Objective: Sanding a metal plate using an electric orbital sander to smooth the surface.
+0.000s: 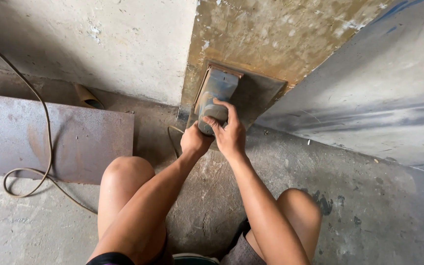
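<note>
We are squatting on a concrete floor (359, 216), knees apart, with both arms reaching out to the far middle of the scene. We are holding a blue-grey power sander (215, 95) against the foot of a yellowish, scuffed wall panel (271, 34). Our right hand (229, 133) is wrapping over the sander's near end, fingers curled across its top. Our left hand (195, 141) is gripping the same tool from the left and below, closed around its body. The sander's flat pad is lying against a dark, worn patch of the panel. To the left, a rusty steel sheet (74, 142) is lying flat on the floor, and a tan cable (42, 127) is trailing across it and looping near its edge.
</note>
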